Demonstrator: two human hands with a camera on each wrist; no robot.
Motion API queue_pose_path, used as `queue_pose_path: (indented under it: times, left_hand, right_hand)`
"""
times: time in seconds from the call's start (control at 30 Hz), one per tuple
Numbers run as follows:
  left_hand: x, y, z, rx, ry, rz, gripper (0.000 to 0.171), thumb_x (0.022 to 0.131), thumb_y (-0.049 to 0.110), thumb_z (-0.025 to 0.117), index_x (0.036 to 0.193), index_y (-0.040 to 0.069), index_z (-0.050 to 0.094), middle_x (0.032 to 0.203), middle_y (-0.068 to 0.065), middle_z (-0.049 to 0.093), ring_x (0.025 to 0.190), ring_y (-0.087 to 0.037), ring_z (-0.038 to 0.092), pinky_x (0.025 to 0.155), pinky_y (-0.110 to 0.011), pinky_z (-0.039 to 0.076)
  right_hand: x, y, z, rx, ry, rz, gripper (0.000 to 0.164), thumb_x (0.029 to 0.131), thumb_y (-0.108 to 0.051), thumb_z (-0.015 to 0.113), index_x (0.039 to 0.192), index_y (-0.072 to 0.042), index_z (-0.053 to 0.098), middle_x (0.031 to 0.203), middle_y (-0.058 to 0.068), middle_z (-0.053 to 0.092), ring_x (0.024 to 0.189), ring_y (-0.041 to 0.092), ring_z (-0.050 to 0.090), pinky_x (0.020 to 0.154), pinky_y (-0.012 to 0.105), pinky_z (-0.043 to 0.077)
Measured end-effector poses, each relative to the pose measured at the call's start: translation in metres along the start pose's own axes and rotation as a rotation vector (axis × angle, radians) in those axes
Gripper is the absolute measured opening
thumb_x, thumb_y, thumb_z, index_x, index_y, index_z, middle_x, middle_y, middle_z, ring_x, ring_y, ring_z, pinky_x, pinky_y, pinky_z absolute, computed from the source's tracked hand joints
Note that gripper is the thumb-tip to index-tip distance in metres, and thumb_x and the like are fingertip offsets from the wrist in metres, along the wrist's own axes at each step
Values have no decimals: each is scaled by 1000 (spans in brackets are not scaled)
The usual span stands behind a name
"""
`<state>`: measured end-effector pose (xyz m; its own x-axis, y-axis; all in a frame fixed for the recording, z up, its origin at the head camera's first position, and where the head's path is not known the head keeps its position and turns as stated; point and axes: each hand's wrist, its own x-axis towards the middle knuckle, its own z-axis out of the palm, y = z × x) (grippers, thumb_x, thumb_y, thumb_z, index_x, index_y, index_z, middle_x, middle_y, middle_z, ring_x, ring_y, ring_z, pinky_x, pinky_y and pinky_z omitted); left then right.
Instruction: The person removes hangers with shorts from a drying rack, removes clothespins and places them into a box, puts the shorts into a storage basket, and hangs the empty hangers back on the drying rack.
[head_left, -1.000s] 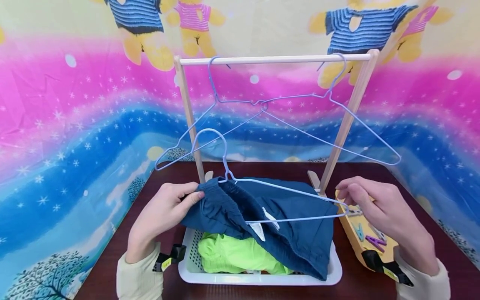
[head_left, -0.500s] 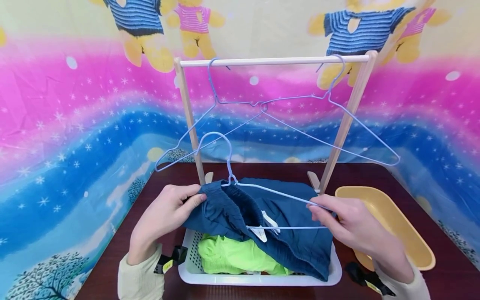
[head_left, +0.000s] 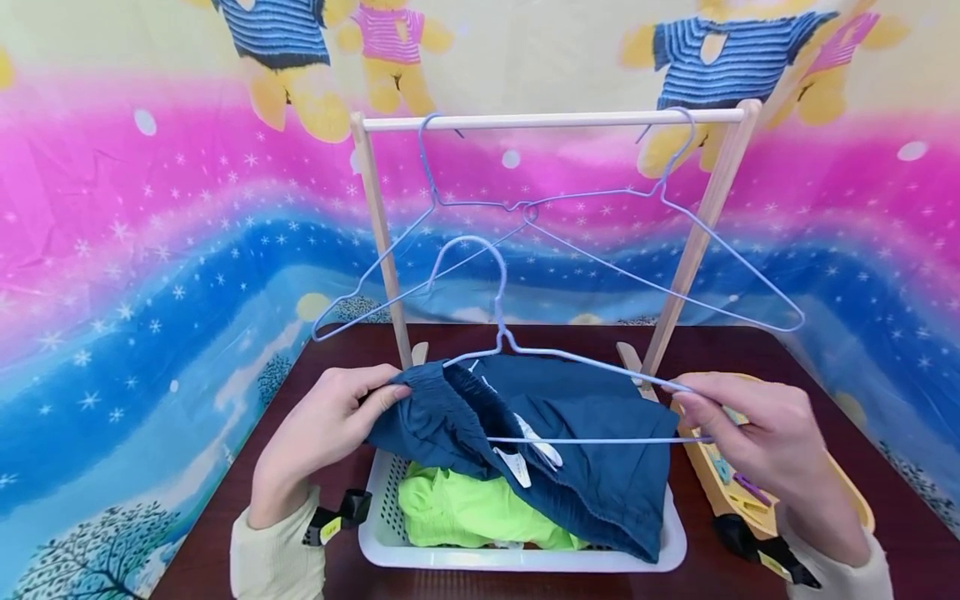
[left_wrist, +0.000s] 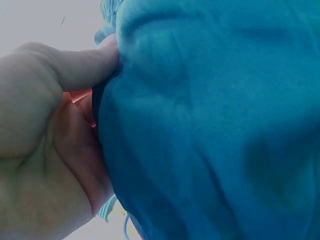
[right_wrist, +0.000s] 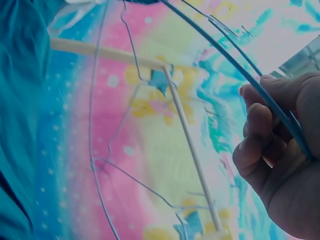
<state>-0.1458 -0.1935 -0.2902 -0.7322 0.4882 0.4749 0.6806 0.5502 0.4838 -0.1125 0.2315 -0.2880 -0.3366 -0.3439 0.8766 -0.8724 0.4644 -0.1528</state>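
My left hand (head_left: 327,425) pinches the gathered waistband of dark blue shorts (head_left: 600,400), thumb in front. The left wrist view shows the thumb (left_wrist: 90,65) pressed on the cloth. White tags (head_left: 513,467) show at the waist opening. A lilac wire hanger (head_left: 592,358) stands hook up over the shorts, its left end hidden inside the waistband. Near its right corner my right hand (head_left: 757,425) grips the hanger's wire between thumb and fingers. In the right wrist view the wire (right_wrist: 250,80) runs across that hand.
Beneath the shorts, a white basket (head_left: 525,560) holds a lime green garment (head_left: 480,508). A yellow tray (head_left: 705,458) with clothespins (head_left: 750,487) lies at right, partly behind my right hand. Behind stands a wooden rack (head_left: 555,122) with two lilac hangers (head_left: 360,287) on its bar.
The hanger has shifted right and a little up, so its left shoulder shows more. My right hand took hold of its wire and moved right. My left hand has hardly moved.
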Motion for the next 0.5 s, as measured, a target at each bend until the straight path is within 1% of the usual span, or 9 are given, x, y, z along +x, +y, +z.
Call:
queue_pose_path:
  times: [0.07,0.13,0.2,0.3,0.4,0.5]
  left_hand:
    - [0,-1,-1,4,3,2,17,98,19,60,82,23,57,62,12,30,52,-1,33,56,-22,39]
    - [0,-1,-1,6,5,1,17,99,19,59,82,23,58,62,12,30,52,-1,33,57,-22,39]
    - [-1,-1,-2,6,7,-4,16,99,19,60,83,24,59,62,12,31,52,-2,35,58,-22,40]
    - [-2,-2,-3,4,9,-12,13,98,19,60,87,26,62,63,13,36,56,-2,42,60,-22,42]
    - [-2,-1,-4,-1,11,-10,11,97,18,62,93,27,66,65,13,44,62,-3,49,63,-22,44]
    - [-2,-2,-5,-7,16,-3,11,96,17,63,96,27,68,69,12,51,65,-4,51,65,-22,45]
  right_hand:
    - [1,0,-7,25,45,8,34,95,-24,65,88,9,73,70,-3,66,62,-5,55,50,9,38]
    - [1,-2,-14,30,76,37,28,93,-18,68,88,10,73,70,-5,65,59,-6,51,48,8,32]
    - [0,-3,-21,43,100,66,22,91,-10,70,87,12,72,69,-6,64,58,-5,49,46,10,29]
    - [-3,-4,-30,9,104,129,16,89,-4,70,88,11,72,69,-7,63,57,-5,48,49,9,34]
    - [-6,-5,-36,-18,104,168,12,87,0,70,88,12,72,69,-8,62,59,-4,51,53,9,41]
    - [-9,-5,-40,-54,105,208,10,86,2,71,89,11,72,68,-11,61,58,-5,50,51,9,41]
